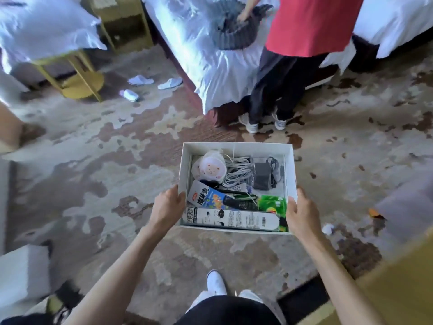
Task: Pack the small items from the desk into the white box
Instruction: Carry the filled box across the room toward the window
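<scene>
I hold the white box point(239, 146) in the air above the patterned carpet. My left hand point(167, 205) grips its left wall and my right hand point(302, 213) grips its right wall. Inside lie a round pink pouch with a bear face point(209, 168), a coiled white cable point(237, 171), a grey power adapter point(262, 175), a blue snack packet point(206, 195), a black comb point(239, 202), green packets point(274, 204) and a long white printed pack point(232, 220) along the near wall.
A person in a red top point(311, 22) stands by a bed with white sheets point(201, 43), ahead of me. White slippers point(140, 80) lie on the carpet at left near a yellow side table point(79, 83). A yellow desk edge point(398, 277) is at lower right.
</scene>
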Motion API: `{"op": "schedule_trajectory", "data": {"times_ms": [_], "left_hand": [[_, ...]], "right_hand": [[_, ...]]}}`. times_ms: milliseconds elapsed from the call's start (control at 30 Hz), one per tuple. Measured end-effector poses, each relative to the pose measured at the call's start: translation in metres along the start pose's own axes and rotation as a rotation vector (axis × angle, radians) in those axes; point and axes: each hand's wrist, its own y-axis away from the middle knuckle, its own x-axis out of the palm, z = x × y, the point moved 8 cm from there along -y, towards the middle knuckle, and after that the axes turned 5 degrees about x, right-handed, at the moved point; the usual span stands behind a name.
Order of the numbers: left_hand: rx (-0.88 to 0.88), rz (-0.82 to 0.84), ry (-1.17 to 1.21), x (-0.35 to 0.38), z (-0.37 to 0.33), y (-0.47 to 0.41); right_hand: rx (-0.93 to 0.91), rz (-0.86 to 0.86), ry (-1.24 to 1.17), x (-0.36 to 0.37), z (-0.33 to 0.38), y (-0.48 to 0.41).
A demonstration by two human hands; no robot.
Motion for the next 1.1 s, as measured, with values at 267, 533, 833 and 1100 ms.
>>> {"op": "schedule_trajectory", "data": {"times_ms": [267,533,833,1100], "left_hand": [[-0.335,-0.202,0.047,-0.081,0.132,-0.017],[-0.719,-0.415,0.136,-0.132,0.230,-0.002],[-1.152,-0.730,0.346,-0.149,0.334,0.079],[-1.324,-0.913,0.535,-0.164,0.459,0.126]], "right_hand": [[-0.293,0.274,0.034,0.131,0.166,-0.078],[-0.606,0.561,0.075,0.273,0.331,-0.114],[-0.977,0.894,0.208,0.444,0.487,-0.034],[-1.187,1.032,0.319,0.590,0.599,0.083]]}}
